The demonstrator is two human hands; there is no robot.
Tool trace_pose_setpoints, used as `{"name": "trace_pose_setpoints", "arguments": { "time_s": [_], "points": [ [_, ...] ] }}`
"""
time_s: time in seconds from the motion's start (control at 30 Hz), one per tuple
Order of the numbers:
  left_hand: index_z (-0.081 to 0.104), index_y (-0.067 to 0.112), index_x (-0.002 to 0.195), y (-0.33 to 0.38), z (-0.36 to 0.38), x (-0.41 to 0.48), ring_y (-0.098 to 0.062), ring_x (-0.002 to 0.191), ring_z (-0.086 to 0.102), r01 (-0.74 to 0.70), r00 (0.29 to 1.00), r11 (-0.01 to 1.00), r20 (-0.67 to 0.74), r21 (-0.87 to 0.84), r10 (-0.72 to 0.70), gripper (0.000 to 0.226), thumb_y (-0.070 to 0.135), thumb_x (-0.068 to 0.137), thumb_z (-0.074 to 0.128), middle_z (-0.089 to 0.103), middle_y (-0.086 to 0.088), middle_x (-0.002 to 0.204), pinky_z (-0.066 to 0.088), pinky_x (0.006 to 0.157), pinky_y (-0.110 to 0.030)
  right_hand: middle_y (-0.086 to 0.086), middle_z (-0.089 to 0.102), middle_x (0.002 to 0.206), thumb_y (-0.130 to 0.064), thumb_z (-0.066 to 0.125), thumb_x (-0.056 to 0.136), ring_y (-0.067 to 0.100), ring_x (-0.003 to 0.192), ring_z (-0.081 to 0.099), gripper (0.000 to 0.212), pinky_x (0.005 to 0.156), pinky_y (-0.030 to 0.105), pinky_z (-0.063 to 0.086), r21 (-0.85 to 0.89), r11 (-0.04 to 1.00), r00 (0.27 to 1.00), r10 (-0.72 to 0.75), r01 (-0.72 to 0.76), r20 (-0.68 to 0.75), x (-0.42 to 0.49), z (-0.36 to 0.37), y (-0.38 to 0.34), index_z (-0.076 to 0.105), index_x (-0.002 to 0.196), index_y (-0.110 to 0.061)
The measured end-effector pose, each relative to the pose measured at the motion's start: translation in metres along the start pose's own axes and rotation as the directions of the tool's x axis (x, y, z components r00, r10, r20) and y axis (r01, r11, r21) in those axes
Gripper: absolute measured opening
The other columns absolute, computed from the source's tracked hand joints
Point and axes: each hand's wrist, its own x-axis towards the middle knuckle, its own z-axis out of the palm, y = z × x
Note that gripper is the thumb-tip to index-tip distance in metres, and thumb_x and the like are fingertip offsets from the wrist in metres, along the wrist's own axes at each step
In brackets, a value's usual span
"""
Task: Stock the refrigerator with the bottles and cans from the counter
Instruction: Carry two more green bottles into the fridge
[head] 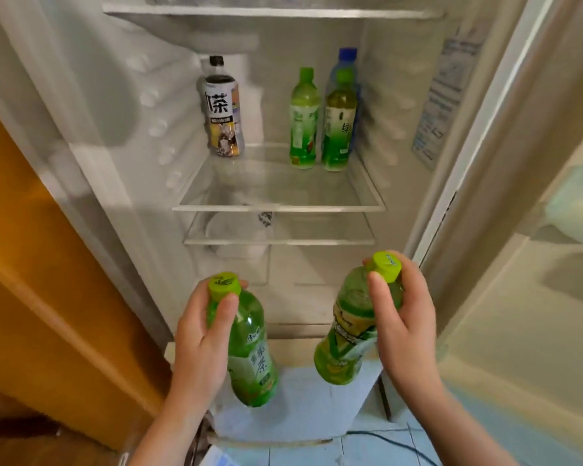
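Fingers (224, 307) curled, our left hand (199, 338) grips one green bottle (249, 361) near its cap, our right hand (406, 321) the other bottle (342, 341); swinging, either could clip the glass shelf (276, 207).

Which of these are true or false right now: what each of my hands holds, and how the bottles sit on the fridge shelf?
1. The left hand grips a green bottle near its cap. True.
2. The right hand is empty. False: it grips a second green bottle.
3. Four bottles stand upright on the glass shelf. True.
4. The blue-capped bottle stands at the front. False: it is behind a green-capped shelf bottle.
5. The black-capped bottle stands at the shelf's left. True.
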Motion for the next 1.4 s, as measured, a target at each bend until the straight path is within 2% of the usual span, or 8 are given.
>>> {"name": "trace_pose_setpoints", "arguments": {
  "time_s": [0.1,0.27,0.6,0.73,0.83,1.0,1.23,1.4],
  "points": [
    [0.065,0.035,0.096,0.006,0.006,0.065,-0.003,0.086,0.063,-0.086,0.993,0.996,0.072,-0.038,0.089,0.032,0.061,0.081,0.053,0.068,0.010,0.097,0.050,0.072,-0.014,-0.012,0.058,0.087,-0.027,0.050,0.091,0.007,0.082,0.056,0.009,0.072,0.013,0.044,-0.019,0.996,0.995,-0.084,0.083,-0.057,0.049,0.022,-0.007,0.057,0.097,-0.026],
    [0.067,0.040,0.095,0.023,0.031,0.166,0.000,0.087,0.063,-0.191,0.961,0.964,0.166,-0.184,0.222,0.021,0.044,0.083,0.051,0.070,0.013,0.099,0.050,0.073,-0.013,-0.017,0.058,0.090,-0.030,0.051,0.091,0.002,0.085,0.056,0.012,0.074,0.010,0.042,-0.086,0.977,0.960,-0.209,0.196,-0.188,0.122,0.048,-0.014,0.056,0.102,-0.027],
    [0.061,0.028,0.091,0.042,0.098,0.280,0.009,0.074,0.059,-0.351,0.910,0.923,0.172,-0.161,0.376,0.024,0.046,0.085,0.048,0.065,0.026,0.084,0.043,0.064,-0.004,-0.027,0.057,0.090,-0.037,0.049,0.092,-0.006,0.087,0.055,0.017,0.073,0.004,0.038,-0.314,0.917,0.910,-0.331,0.247,-0.250,0.240,0.069,-0.002,0.053,0.107,-0.031],
    [0.057,0.034,0.090,0.031,0.126,0.306,0.011,0.073,0.055,-0.334,0.922,0.938,0.172,-0.097,0.346,0.009,0.037,0.092,0.049,0.062,0.028,0.083,0.040,0.066,-0.002,-0.022,0.057,0.084,-0.037,0.049,0.095,-0.008,0.082,0.053,0.005,0.070,0.004,0.037,-0.292,0.939,0.936,-0.257,0.184,-0.238,0.273,0.076,0.013,0.049,0.093,-0.041],
    [0.055,0.034,0.092,0.018,0.143,0.324,0.009,0.079,0.057,-0.332,0.923,0.943,0.196,-0.031,0.332,0.008,0.033,0.096,0.048,0.063,0.024,0.087,0.040,0.069,-0.003,-0.026,0.055,0.085,-0.036,0.049,0.095,-0.008,0.083,0.052,0.008,0.073,0.016,0.038,-0.308,0.940,0.935,-0.234,0.148,-0.266,0.293,0.082,0.028,0.048,0.091,-0.043],
    [0.054,0.018,0.109,0.000,0.167,0.346,-0.009,0.093,0.058,-0.320,0.932,0.947,0.183,0.020,0.311,0.028,0.040,0.094,0.046,0.062,0.005,0.098,0.048,0.086,-0.029,-0.012,0.059,0.092,-0.034,0.049,0.095,0.010,0.087,0.056,0.017,0.074,0.026,0.041,-0.378,0.917,0.941,-0.230,0.125,-0.247,0.321,0.089,0.054,0.058,0.103,-0.022],
    [0.051,0.016,0.123,-0.008,0.183,0.361,-0.010,0.097,0.056,-0.260,0.962,0.965,0.094,0.041,0.255,0.031,0.032,0.098,0.045,0.061,0.005,0.105,0.045,0.087,-0.027,0.001,0.063,0.090,-0.032,0.045,0.094,0.020,0.083,0.058,0.023,0.073,0.036,0.047,-0.419,0.895,0.929,-0.278,0.156,-0.247,0.339,0.097,0.069,0.059,0.101,-0.014],
    [0.051,0.016,0.126,-0.010,0.181,0.362,-0.009,0.102,0.057,-0.262,0.960,0.964,0.111,0.036,0.257,0.034,0.033,0.097,0.047,0.062,0.005,0.111,0.045,0.091,-0.027,-0.009,0.061,0.092,-0.037,0.044,0.093,0.008,0.084,0.056,0.023,0.070,0.027,0.043,-0.386,0.910,0.915,-0.278,0.153,-0.294,0.333,0.096,0.070,0.059,0.104,-0.021]
  ]
}}
